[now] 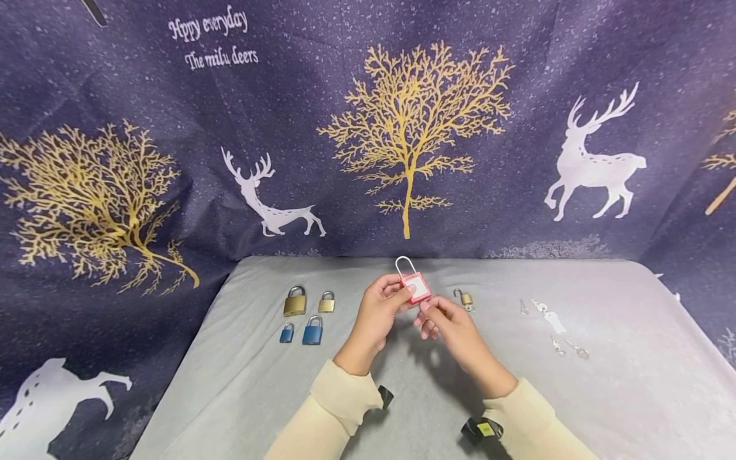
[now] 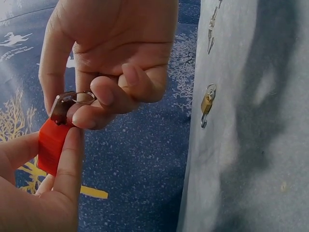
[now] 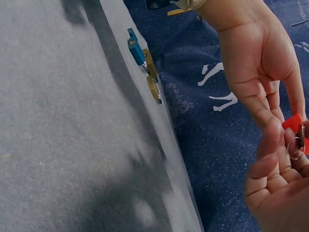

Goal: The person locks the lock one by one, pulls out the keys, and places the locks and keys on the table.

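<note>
My left hand point(image 1: 376, 313) holds a red padlock point(image 1: 418, 285) with a white label, thumb across its front. The silver shackle point(image 1: 405, 263) points up and away from me. At the bottom end of the padlock, my right hand point(image 1: 454, 324) pinches a key point(image 2: 61, 107) between thumb and fingers. The left wrist view shows the key's head right against the red body, with a thin metal ring point(image 2: 86, 98) hanging from it. How far the blade sits inside is hidden. In the right wrist view, fingers cover most of the padlock point(image 3: 291, 122).
Left on the grey cloth point(image 1: 230, 383) stand a large brass padlock point(image 1: 295, 305), a small brass one point(image 1: 326, 305), a blue one point(image 1: 312, 333) and a smaller blue one point(image 1: 287, 333). Beyond my right hand lies an unlocked brass padlock point(image 1: 467, 298). Several keys point(image 1: 552, 321) lie at right.
</note>
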`<state>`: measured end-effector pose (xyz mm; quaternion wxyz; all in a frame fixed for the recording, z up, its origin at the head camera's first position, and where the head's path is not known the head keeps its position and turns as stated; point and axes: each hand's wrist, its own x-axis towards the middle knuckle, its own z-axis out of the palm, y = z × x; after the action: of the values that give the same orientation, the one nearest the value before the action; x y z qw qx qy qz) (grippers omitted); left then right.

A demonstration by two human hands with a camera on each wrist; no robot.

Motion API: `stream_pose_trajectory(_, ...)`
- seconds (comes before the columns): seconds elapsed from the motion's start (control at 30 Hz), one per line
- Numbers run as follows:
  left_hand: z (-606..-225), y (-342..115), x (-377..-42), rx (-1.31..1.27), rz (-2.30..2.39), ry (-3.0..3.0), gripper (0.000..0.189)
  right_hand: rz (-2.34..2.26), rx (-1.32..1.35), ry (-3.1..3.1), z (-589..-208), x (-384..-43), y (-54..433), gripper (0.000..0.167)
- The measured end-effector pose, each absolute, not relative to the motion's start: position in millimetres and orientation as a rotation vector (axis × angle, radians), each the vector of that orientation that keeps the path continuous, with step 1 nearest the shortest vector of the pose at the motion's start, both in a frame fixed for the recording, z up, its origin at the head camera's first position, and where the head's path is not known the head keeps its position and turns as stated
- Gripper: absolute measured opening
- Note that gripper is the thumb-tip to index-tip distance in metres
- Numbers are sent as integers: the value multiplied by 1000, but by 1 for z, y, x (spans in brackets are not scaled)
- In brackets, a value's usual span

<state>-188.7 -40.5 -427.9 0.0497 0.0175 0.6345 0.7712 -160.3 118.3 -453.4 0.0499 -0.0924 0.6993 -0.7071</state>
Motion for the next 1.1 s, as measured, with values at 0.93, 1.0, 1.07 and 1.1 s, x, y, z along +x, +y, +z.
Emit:
stream_pose_trajectory(0.93, -433, -40, -190, 30, 2383, 1949, 32, -2232, -327, 2142, -457, -158, 117, 20)
stream_pose_trajectory(1.0, -432, -41, -191, 20, 2388, 1948, 31, -2220, -335, 2154, -456, -157, 117, 23)
stream_pose_trajectory(1.07, -432, -43, -192, 23, 2391, 1951, 30, -2214, -349, 2157, -455, -156, 116, 27)
stream_pose_trajectory(1.1, -432, -44, -193, 23, 2392, 1949, 30, -2213, -359, 2157, -455, -156, 116, 28)
